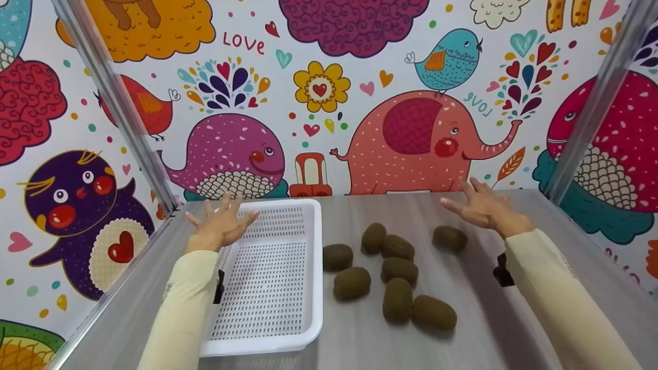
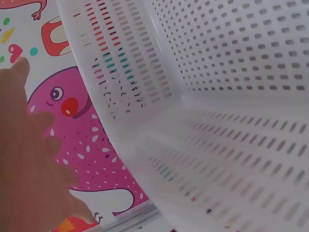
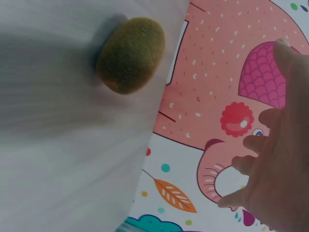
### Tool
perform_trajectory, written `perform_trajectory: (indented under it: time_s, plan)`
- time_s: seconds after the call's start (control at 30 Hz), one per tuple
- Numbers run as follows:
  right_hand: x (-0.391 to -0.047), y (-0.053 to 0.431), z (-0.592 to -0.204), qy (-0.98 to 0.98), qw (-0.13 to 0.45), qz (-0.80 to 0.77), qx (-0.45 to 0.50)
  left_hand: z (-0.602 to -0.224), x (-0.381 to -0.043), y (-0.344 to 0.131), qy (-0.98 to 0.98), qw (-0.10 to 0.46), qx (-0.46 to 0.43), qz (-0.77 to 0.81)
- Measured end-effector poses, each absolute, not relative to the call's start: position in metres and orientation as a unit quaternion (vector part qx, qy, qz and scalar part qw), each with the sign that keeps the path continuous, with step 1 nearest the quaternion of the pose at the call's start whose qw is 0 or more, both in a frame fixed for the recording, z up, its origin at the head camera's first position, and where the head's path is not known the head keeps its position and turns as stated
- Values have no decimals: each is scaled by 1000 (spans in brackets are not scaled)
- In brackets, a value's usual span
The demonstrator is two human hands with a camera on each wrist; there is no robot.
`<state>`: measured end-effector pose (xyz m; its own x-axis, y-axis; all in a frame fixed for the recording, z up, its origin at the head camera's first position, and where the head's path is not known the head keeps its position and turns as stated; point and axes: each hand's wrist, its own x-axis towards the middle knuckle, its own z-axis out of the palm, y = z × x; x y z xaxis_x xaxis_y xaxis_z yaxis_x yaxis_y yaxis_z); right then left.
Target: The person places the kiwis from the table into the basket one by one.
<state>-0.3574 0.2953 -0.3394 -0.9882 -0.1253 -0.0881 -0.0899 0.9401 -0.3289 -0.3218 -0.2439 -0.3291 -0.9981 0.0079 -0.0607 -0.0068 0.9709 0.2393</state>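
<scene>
Eight brown, fuzzy, egg-shaped kiwifruit (image 1: 399,271) on the pale grey, wood-grained tabletop (image 1: 354,339), all to the right of the white, rectangular, perforated plastic basket (image 1: 314,267). Seven in a loose group between basket and right sleeve, the leftmost just beside the basket's right wall, contact there impossible to tell. Within this group, mixed long axes: some roughly left to right, the second nearest to the person pointing straight away. One set apart, the lone kiwifruit (image 1: 450,239) at the far right, long axis mostly left to right, right end slightly nearer the person. Closest to it, by a clear margin, the bare right hand (image 1: 486,205), empty, with fingers spread wide; fruit to the left of that hand and nearer the person, no contact in the right wrist view. Likewise wide and empty, the bare left hand (image 1: 221,226), near the basket's far left corner, off the rim in the left wrist view, with most of the basket's width between hand and fruit. Outermost, cream fabric sleeves (image 1: 560,293) and a white, cartoon-printed wall (image 1: 329,141) behind.
</scene>
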Motion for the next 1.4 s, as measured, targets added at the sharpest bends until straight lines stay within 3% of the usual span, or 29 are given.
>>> perform_trajectory:
  time_s: [0.5,0.7,0.93,1.4]
  plan:
    - [-354,297,-380,957,68,-279,-49,-319,-296,-286,981,115,-6,156]
    - [-351,302,-393,955,80,-283,-32,-318,-282,-305,970,114,39,212]
    - [-349,306,-406,951,87,-296,-29,-326,-260,-328,956,66,71,277]
    - [-344,321,-432,914,108,-391,-1,-341,-224,-354,891,119,17,437]
